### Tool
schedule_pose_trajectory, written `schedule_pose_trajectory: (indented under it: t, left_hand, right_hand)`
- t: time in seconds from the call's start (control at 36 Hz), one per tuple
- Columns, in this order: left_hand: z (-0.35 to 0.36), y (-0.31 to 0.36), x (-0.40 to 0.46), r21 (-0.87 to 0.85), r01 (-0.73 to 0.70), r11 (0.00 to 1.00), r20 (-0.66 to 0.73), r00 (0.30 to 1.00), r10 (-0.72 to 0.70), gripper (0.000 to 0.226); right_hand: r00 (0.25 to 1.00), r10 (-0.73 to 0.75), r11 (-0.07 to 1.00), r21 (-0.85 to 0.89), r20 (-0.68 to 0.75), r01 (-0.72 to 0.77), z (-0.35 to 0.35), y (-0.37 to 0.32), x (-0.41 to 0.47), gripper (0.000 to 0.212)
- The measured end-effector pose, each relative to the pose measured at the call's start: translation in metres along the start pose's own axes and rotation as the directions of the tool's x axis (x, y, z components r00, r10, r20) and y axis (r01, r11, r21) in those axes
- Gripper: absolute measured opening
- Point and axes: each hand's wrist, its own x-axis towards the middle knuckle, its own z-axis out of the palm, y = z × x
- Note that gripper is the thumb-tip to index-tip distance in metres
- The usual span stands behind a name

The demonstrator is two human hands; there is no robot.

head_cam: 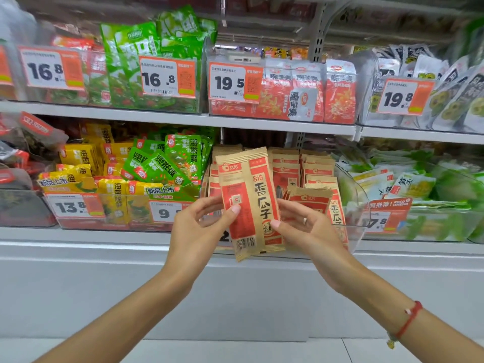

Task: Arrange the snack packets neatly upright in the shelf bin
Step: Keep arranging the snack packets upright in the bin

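Two overlapping tan-and-red sunflower seed packets (251, 203) are held upright in front of the clear shelf bin (352, 195) on the lower shelf. My left hand (199, 226) pinches their left edge with thumb on the front. My right hand (306, 226) grips their right edge, thumb on the front, fingers behind. More packets of the same kind (309, 174) stand in rows inside the bin; one at the front right leans sideways.
Green and yellow snack packs (146, 174) fill the bin to the left, pale green packs (408, 184) the bin to the right. The upper shelf (262, 124) carries bins of green, red and white packs with price tags. A white ledge runs below.
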Motion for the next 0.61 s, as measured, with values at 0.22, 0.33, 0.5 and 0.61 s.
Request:
schedule_pose_trajectory:
  t: [0.22, 0.33, 0.5, 0.61]
  left_hand:
    - [0.015, 0.016, -0.014, -0.156, 0.102, 0.982, 0.163, 0.984, -0.077, 0.043]
    - [0.017, 0.016, -0.016, -0.214, 0.166, 0.963, 0.207, 0.971, -0.121, 0.033]
    - [0.017, 0.007, -0.010, -0.305, 0.114, 0.945, 0.157, 0.985, -0.068, 0.019]
    - [0.012, 0.005, 0.000, -0.086, -0.154, 0.984, 0.095, 0.982, 0.162, 0.019]
  right_hand:
    - [0.756, -0.652, 0.679, -0.484, -0.051, 0.553, 0.008, -0.007, -0.005, 0.043]
    - [0.611, -0.785, 0.395, -0.676, 0.103, 0.622, 0.011, 0.002, -0.005, 0.037]
    - [0.650, -0.736, 0.384, -0.674, 0.190, 0.631, 0.015, 0.002, -0.009, 0.037]
    - [0.697, -0.708, 0.487, -0.637, 0.113, 0.598, 0.008, -0.010, -0.010, 0.032]
